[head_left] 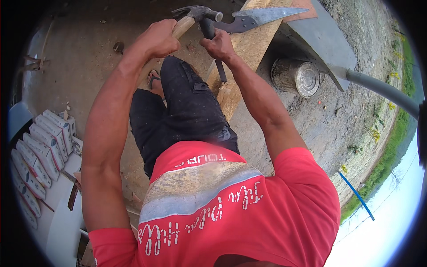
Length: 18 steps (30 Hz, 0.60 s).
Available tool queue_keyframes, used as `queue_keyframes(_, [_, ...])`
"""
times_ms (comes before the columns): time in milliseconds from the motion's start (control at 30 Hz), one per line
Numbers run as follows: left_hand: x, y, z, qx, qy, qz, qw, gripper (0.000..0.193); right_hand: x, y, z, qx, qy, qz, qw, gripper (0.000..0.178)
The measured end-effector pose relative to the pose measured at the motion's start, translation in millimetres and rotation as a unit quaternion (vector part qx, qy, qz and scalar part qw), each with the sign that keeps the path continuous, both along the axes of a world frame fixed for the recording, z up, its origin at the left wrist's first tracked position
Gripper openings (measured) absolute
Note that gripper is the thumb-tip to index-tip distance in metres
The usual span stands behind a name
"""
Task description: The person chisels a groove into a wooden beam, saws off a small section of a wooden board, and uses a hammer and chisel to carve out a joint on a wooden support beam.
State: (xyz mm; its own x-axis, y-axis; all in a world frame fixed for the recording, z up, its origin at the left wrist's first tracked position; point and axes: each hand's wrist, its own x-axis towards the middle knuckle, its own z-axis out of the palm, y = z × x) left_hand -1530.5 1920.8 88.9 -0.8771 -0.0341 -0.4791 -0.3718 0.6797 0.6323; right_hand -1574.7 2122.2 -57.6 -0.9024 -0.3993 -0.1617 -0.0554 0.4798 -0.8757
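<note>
My left hand (160,38) is closed around the wooden handle of a claw hammer (183,26). The hammer's head overlaps the top of a chisel's dark handle in the head view; I cannot tell whether they touch. My right hand (220,46) grips that chisel (220,70), and its flat blade points down to a cut spot on a wooden plank (242,66). Pale splintered wood shows around the blade's tip. Beyond my right hand, a handsaw (262,18) with a dark handle lies across the plank, its toothed blade pointing right.
A stained bucket (297,78) lies on its side right of the plank, below a grey panel (327,42) and a grey pipe (382,86). Several packed bags (42,147) line the left side. Chips dot the concrete floor (89,58). Rough ground (329,120) lies to the right.
</note>
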Motion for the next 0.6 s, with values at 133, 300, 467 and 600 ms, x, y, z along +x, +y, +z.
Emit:
queue_keyframes(133, [2,-1,17,-0.033,-0.003,-0.043,0.999,0.026,-2,25,0,-0.055,-0.011,-0.054,0.997,0.028])
queue_keyframes(300, [10,3,20,-0.018,0.085,0.011,0.996,0.019,-8,43,11,-0.187,-0.004,-0.171,0.967,0.021])
queue_keyframes(467, [7,17,21,-0.061,0.099,-0.033,0.993,0.021,1,47,10,-0.156,0.043,-0.166,0.973,0.019])
queue_keyframes(600, [-3,33,40,-0.082,0.133,-0.062,0.986,0.024,5,52,11,-0.137,0.072,-0.187,0.970,0.020])
